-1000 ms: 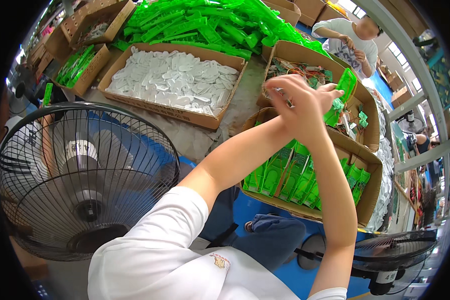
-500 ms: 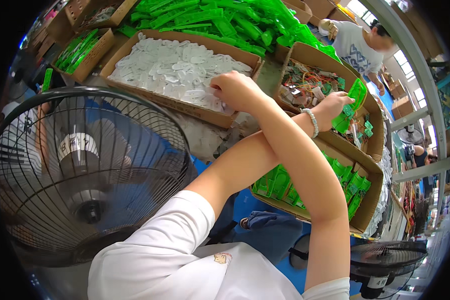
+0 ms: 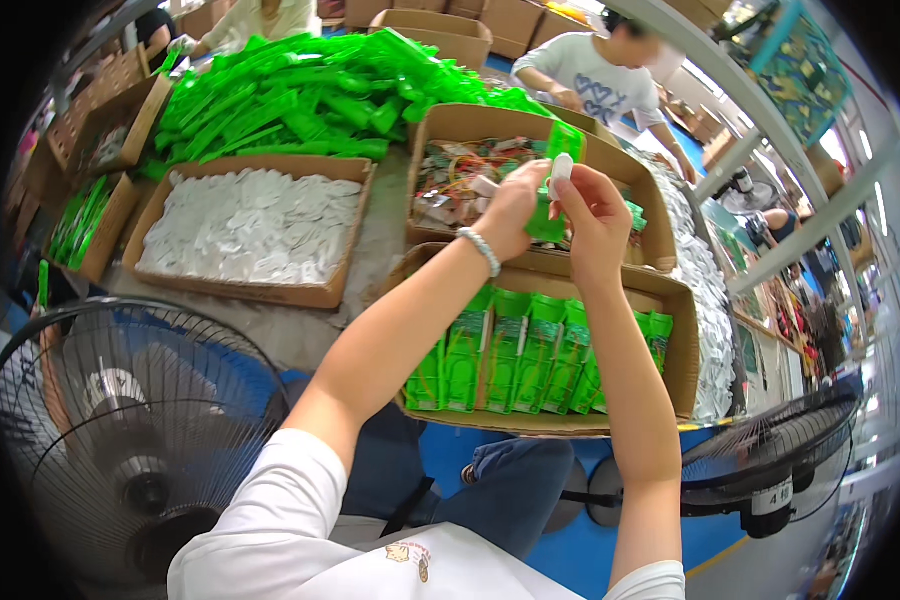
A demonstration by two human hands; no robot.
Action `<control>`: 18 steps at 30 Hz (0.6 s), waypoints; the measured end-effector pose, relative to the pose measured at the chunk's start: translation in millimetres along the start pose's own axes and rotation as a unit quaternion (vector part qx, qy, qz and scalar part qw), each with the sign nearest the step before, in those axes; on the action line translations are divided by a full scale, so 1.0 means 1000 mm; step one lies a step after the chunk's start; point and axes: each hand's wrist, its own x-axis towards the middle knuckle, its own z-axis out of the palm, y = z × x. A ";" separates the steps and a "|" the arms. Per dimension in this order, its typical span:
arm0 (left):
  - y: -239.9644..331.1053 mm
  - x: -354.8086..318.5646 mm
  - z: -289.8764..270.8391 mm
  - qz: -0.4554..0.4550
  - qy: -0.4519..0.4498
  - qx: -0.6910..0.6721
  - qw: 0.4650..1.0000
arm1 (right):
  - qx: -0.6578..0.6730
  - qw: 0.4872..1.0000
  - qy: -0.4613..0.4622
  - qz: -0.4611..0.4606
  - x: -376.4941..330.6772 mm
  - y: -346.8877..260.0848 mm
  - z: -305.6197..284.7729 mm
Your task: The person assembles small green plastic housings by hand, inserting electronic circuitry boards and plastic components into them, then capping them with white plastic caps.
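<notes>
**Both hands pinch a green packet above the near carton**

Landmark: the near cardboard carton [image 3: 670,330], which holds a row of filled green packets [image 3: 530,350] standing side by side.

The left hand [image 3: 510,215] and right hand [image 3: 595,215] are raised together just above the far rim of that carton. Between them they hold a single green packet [image 3: 550,215], upright. The left-hand fingers are pressed against its lower left edge; a beaded bracelet [image 3: 482,250] sits on that wrist. The right-hand fingertips [image 3: 570,180] are closed on a small white piece [image 3: 560,172] at the packet's top. Whether that piece is already inside the packet cannot be told.

Directly beyond the carton stands a second carton [image 3: 440,125] of mixed small parts. To the left of the near carton, a wide shallow carton [image 3: 270,292] is filled with white pieces. Beyond that lies a large heap of empty green packets [image 3: 300,95].

To the lower left of the carton stands a wire-guarded fan [image 3: 130,450]; a second fan [image 3: 770,470] stands to its lower right. Another person [image 3: 600,70] works well beyond the carton.
</notes>
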 end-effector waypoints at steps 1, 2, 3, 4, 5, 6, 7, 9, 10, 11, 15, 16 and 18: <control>-0.001 0.004 -0.006 0.023 -0.062 -0.054 0.996 | 0.029 0.999 0.014 0.029 -0.002 0.009 -0.012; -0.003 0.006 -0.010 0.044 -0.119 -0.106 0.986 | 0.029 0.999 0.021 0.027 -0.005 0.021 -0.021; -0.001 0.002 -0.003 0.037 -0.127 -0.105 0.986 | 0.035 0.998 0.036 0.034 -0.008 0.031 -0.027; 0.000 -0.002 0.004 0.032 -0.100 -0.085 0.991 | 0.042 0.997 0.051 0.041 -0.011 0.040 -0.035; 0.004 -0.007 0.007 0.033 -0.068 -0.060 0.995 | 0.073 0.996 0.042 0.023 -0.012 0.037 -0.033; 0.004 -0.008 0.009 0.030 -0.068 -0.055 0.996 | 0.077 0.996 0.047 0.023 -0.013 0.036 -0.031; 0.003 -0.008 0.009 0.032 -0.062 -0.051 0.996 | 0.071 0.996 0.045 0.018 -0.016 0.034 -0.029; 0.005 -0.010 0.008 0.032 -0.060 -0.043 0.997 | 0.060 0.997 0.036 0.015 -0.018 0.027 -0.027; 0.006 -0.010 0.009 0.029 -0.058 -0.038 0.997 | 0.065 0.997 0.039 0.016 -0.018 0.026 -0.026; 0.007 -0.012 0.012 0.037 -0.054 -0.034 0.997 | 0.062 0.997 0.044 0.014 -0.018 0.025 -0.027; 0.004 -0.010 0.013 0.078 -0.046 -0.037 0.995 | 0.065 0.997 0.035 0.018 -0.018 0.025 -0.030; 0.003 -0.009 0.013 0.075 -0.044 -0.034 0.996 | 0.067 0.997 0.037 0.020 -0.018 0.026 -0.031; 0.006 -0.012 0.014 0.073 -0.032 -0.026 0.997 | 0.090 0.995 0.024 0.021 -0.019 0.027 -0.033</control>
